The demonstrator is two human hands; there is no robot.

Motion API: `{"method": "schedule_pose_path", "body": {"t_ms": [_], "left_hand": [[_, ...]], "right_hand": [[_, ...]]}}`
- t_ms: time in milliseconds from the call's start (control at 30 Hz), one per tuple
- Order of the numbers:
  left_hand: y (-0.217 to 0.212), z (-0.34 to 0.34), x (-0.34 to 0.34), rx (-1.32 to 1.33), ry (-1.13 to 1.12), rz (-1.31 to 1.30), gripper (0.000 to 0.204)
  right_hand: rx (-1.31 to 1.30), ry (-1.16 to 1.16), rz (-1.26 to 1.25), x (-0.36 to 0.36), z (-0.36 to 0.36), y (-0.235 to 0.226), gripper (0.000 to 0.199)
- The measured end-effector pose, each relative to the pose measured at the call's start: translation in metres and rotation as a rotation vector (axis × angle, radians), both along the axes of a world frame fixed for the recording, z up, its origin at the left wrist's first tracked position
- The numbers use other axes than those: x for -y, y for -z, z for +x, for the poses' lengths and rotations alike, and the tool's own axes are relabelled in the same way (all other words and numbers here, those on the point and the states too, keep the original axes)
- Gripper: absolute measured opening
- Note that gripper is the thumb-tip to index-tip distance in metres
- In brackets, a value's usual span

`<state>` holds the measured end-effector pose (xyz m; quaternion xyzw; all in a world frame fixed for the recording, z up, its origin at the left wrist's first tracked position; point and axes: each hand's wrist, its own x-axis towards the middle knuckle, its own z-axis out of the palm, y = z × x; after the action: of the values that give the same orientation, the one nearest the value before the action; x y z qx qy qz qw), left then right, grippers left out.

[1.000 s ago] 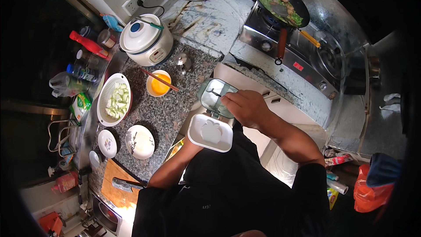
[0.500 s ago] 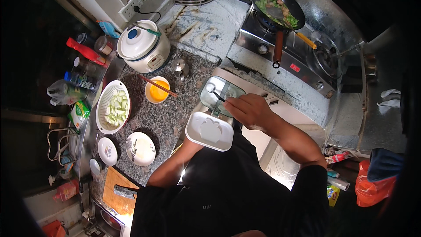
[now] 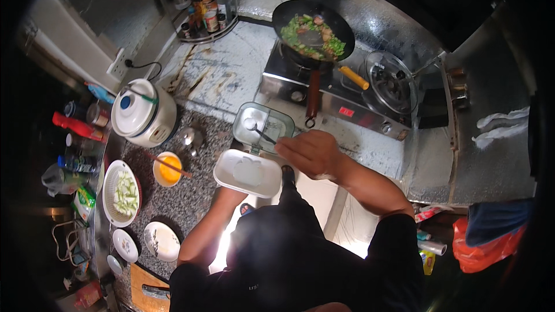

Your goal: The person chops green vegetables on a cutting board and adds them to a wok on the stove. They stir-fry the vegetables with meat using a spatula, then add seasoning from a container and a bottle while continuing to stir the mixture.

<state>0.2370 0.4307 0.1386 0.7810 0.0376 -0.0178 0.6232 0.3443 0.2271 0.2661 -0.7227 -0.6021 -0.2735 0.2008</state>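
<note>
My left hand (image 3: 232, 195) holds a seasoning box from below, its fingers hidden under the raised white lid (image 3: 245, 174). The box's clear, greenish compartments (image 3: 279, 122) face up, with white grains in them. In my right hand (image 3: 311, 153) is a small spoon (image 3: 265, 134) with a dark handle, pinched between the fingers. Its pale bowl is over the left compartment and seems to carry white grains. Beyond the box, a black wok (image 3: 283, 13) of green vegetables and browned pieces sits on the gas stove (image 3: 277, 81). A yellow-handled spatula (image 3: 354, 77) rests in the wok.
On the left counter stand a white rice cooker (image 3: 151, 117), a bowl of beaten egg (image 3: 168, 169) with chopsticks across it, a colander (image 3: 106, 196) of cut green vegetable and several small plates. A knife (image 3: 156, 292) lies on the cutting board (image 3: 139, 277). A glass lid (image 3: 388, 84) is right of the wok.
The view has shifted, so the counter and stove appear farther left. Both hands have carried the seasoning box and spoon closer to the stove. The spoon stays over the box.
</note>
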Motion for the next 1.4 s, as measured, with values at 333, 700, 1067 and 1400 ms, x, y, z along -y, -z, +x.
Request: {"method": "schedule_pose_path", "body": {"t_ms": [333, 700, 1067, 1400], "left_hand": [[-0.019, 0.061, 0.059, -0.183, -0.325, -0.273, 0.030], [-0.005, 0.042, 0.083, -0.070, -0.518, -0.379, 0.030], [0.104, -0.006, 0.027, -0.043, -0.382, -1.110, 0.044], [0.089, 0.000, 0.034, -0.067, -0.456, -1.208, 0.039]], "right_hand": [[0.217, 0.073, 0.016, 0.077, 0.195, -0.063, 0.020], [0.078, 0.108, 0.055, 0.086, 0.309, -0.013, 0.019], [-0.034, 0.317, -0.002, 0.174, 0.299, 0.009, 0.023], [-0.051, 0.385, 0.031, 0.181, 0.305, 0.017, 0.018]]}}
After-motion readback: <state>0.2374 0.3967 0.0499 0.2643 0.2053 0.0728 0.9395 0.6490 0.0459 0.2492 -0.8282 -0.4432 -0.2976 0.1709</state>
